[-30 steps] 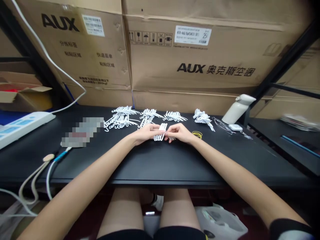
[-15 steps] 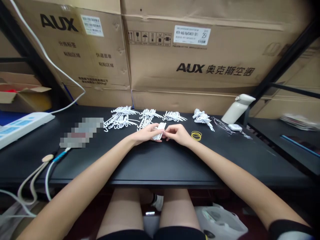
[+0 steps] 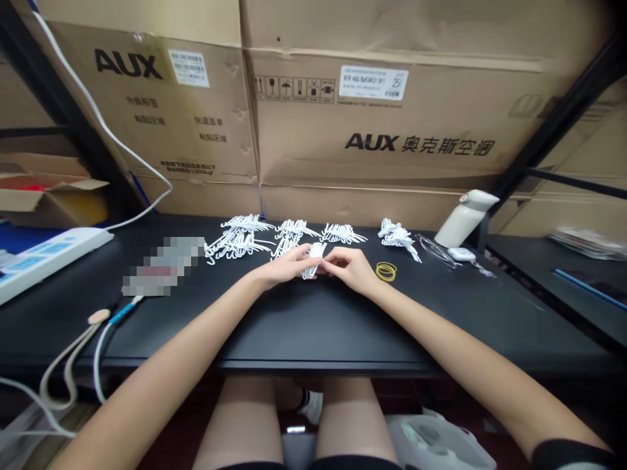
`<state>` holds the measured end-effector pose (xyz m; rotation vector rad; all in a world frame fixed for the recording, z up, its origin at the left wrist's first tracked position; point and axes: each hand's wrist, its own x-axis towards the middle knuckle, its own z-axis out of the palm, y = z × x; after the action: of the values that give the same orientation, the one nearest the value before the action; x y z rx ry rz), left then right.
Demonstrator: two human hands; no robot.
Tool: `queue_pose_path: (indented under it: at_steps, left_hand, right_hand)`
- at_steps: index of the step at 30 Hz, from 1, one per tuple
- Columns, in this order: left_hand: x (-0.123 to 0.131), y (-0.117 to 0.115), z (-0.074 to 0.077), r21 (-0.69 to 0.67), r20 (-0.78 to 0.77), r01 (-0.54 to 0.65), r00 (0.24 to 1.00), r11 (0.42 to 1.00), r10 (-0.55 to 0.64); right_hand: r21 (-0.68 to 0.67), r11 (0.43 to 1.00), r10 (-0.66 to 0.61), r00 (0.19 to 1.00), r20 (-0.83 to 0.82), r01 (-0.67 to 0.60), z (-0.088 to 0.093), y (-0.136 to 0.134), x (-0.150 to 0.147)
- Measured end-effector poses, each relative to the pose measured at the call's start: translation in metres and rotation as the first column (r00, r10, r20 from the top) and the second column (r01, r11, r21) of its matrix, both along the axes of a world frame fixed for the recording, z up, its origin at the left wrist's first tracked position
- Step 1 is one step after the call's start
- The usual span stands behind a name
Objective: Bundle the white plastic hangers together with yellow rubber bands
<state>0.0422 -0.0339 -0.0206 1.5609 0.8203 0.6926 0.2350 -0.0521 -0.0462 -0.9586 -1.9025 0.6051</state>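
My left hand [image 3: 289, 266] is closed around a small bundle of white hooks [image 3: 315, 254], held just above the black table [image 3: 318, 326]. At the bundle's right side, the fingertips of my right hand [image 3: 347, 266] are pinched together and touch it. What lies between those fingertips is too small to make out. Behind my hands, several piles of similar white hooks lie in a row, among them a left pile [image 3: 238, 243], a middle pile [image 3: 341, 233] and a right pile [image 3: 398, 236]. Yellow rubber bands [image 3: 386, 271] rest to the right of my right hand.
Large cardboard boxes [image 3: 304, 150] stand along the back edge. To the right are a white bottle [image 3: 465, 219], glasses [image 3: 435, 250] and a small white case [image 3: 461, 255]. A power strip [image 3: 49, 254] and a blurred-out device [image 3: 164, 266] with a cable lie left.
The view has tilted up slightly, so everything sits a little lower. My right fingers have shifted their pinch at the bundle's edge. The left hand still holds the hooks.
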Motion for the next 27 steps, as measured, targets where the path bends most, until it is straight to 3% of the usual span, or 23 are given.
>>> queue_pose_path:
  at_steps: [8, 27]
  left_hand:
    - [0.0014, 0.0002, 0.0005, -0.156, 0.089, 0.094, 0.993, 0.983, -0.081]
    - [0.0034, -0.0027, 0.0036, -0.215, 0.075, 0.069, 0.996, 0.974, -0.053]
  right_hand:
    - [0.090, 0.996, -0.017, 0.999, -0.029, 0.019, -0.0015, 0.0034, -0.0005]
    - [-0.063, 0.997, -0.039, 0.994, -0.098, 0.033, -0.0007, 0.0028, 0.0006]
